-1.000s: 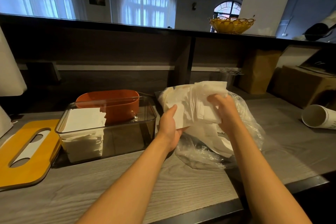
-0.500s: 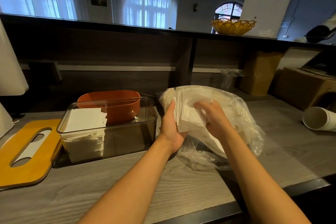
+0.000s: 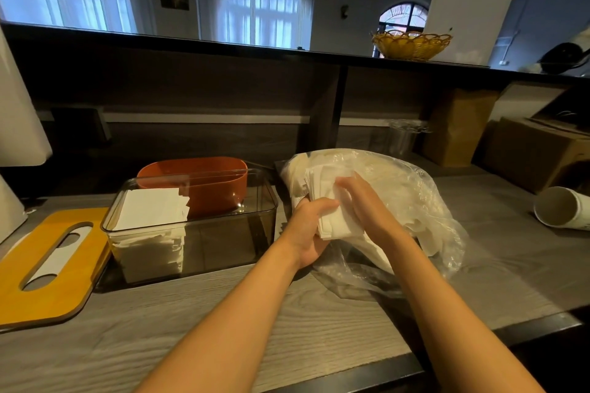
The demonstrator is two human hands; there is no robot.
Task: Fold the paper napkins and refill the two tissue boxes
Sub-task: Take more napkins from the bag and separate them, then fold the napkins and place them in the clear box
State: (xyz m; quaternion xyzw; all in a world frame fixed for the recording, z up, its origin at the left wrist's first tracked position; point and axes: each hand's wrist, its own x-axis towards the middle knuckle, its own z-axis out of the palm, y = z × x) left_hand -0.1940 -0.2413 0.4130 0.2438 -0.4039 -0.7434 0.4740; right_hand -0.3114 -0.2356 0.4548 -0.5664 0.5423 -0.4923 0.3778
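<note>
A stack of white paper napkins (image 3: 332, 217) sits between both hands, just at the mouth of a clear plastic bag (image 3: 415, 201) lying on the counter. My left hand (image 3: 306, 230) cups the stack from the left and below. My right hand (image 3: 367, 207) presses flat on its right face. A smoky transparent tissue box (image 3: 223, 242) stands open to the left, with a pile of white napkins (image 3: 150, 210) filling its left half. Behind it is an orange tissue box (image 3: 204, 182). A yellow slotted lid (image 3: 48, 265) lies flat at the far left.
The grey wood counter (image 3: 223, 313) has a dark front edge. A white paper cup (image 3: 562, 212) lies on its side at the right, cardboard boxes (image 3: 526, 153) and a brown paper bag (image 3: 456, 124) behind it. A yellow basket (image 3: 410, 45) sits on the upper ledge.
The napkin stack has come lower and been squared up between both hands. My right hand slid from the top of the bundle down onto its right face.
</note>
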